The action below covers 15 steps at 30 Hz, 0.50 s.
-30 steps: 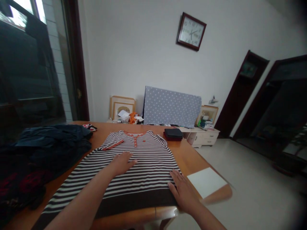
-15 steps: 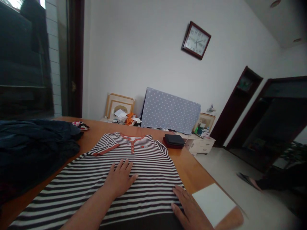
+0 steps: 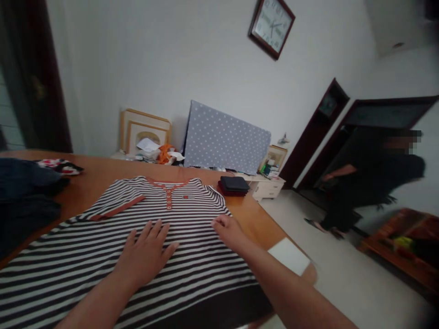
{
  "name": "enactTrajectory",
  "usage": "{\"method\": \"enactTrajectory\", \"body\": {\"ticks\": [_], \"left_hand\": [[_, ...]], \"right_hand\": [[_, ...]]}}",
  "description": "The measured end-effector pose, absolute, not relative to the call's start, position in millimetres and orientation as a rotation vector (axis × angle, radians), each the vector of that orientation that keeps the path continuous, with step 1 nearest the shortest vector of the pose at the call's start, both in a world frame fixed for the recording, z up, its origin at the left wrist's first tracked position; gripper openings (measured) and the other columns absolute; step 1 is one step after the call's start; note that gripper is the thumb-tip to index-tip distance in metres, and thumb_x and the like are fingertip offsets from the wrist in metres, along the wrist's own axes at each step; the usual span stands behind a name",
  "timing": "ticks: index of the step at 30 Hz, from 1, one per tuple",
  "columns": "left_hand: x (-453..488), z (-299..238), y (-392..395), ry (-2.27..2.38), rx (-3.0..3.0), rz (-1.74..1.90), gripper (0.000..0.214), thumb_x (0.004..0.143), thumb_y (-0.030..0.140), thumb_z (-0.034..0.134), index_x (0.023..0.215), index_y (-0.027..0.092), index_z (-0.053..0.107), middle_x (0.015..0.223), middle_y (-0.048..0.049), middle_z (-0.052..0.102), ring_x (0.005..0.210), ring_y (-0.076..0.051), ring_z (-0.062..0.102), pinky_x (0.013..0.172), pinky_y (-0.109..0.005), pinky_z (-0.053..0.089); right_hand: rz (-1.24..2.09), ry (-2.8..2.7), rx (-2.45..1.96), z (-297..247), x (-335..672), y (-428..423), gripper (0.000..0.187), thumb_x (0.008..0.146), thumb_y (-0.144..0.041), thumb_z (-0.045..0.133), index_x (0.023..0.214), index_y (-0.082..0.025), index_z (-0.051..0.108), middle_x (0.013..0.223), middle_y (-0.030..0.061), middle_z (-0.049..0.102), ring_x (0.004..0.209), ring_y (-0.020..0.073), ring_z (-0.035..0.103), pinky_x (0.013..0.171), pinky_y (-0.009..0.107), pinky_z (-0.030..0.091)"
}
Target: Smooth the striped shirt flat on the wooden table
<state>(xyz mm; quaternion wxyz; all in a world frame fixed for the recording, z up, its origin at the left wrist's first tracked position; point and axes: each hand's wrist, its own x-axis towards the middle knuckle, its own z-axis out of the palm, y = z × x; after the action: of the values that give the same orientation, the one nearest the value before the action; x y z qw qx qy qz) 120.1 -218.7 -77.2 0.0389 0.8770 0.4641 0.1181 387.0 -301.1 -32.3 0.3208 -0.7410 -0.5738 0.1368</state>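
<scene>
The striped shirt [image 3: 195, 246] lies spread on the table [image 3: 255, 219], its lower left part cut off at the edge of view. The left hand [image 3: 146, 256] rests flat on it, fingers spread wide. The right hand [image 3: 229, 232] has curled fingers near the shirt's side; whether they pinch it, I cannot tell.
</scene>
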Motion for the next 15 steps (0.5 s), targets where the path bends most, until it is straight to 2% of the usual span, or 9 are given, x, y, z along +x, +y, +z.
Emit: {"method": "enactTrajectory", "body": {"ticks": [2, 6, 11, 15], "left_hand": [[118.3, -79.8, -215.5, 1.404, 2.752, 0.358, 0.077, 0.085, 0.069, 0.036, 0.145, 0.023, 0.049, 0.157, -0.0118, 0.037, 0.147, -0.04, 0.022, 0.115, -0.065, 0.012], [111.0, -87.9, -205.9, 1.207, 2.915, 0.286, 0.052, 0.084, 0.058, 0.039, 0.124, 0.038, 0.066, 0.154, -0.0027, 0.043, 0.147, -0.043, 0.018, 0.111, -0.072, 0.011], [107.6, -97.0, -200.1, 1.183, 3.081, 0.17, 0.051, 0.078, 0.045, 0.048, 0.126, 0.042, 0.066, 0.153, 0.0002, 0.044, 0.147, -0.046, 0.014, 0.109, -0.076, 0.006], [111.1, -88.4, -204.5, 1.224, 3.026, 0.149, 0.049, 0.08, 0.046, 0.049, 0.126, 0.042, 0.066, 0.154, -0.0005, 0.043, 0.147, -0.045, 0.016, 0.11, -0.074, 0.007]], "right_hand": [[0.364, -1.558, -1.968, -34.7, 375.5, -303.8, 0.027, 0.091, -0.04, 0.05, 0.09, -0.021, 0.068, 0.08, -0.0016, 0.069, 0.075, 0.0136, 0.06, 0.066, 0.023, 0.039], [0.231, -1.588, -2.207, -31.6, 372.1, -321.2, 0.033, 0.093, -0.05, 0.046, 0.096, -0.025, 0.068, 0.085, -0.0005, 0.069, 0.078, 0.016, 0.059, 0.065, 0.025, 0.035], [0.164, -1.601, -2.361, -27.6, 379.9, -346.8, 0.031, 0.094, -0.049, 0.044, 0.102, -0.027, 0.065, 0.093, 0.0011, 0.071, 0.083, 0.0185, 0.061, 0.068, 0.027, 0.036], [0.145, -1.633, -2.284, -33.0, 385.0, -352.3, 0.027, 0.092, -0.046, 0.048, 0.1, -0.026, 0.065, 0.093, 0.0009, 0.071, 0.082, 0.0172, 0.06, 0.068, 0.026, 0.036]]}}
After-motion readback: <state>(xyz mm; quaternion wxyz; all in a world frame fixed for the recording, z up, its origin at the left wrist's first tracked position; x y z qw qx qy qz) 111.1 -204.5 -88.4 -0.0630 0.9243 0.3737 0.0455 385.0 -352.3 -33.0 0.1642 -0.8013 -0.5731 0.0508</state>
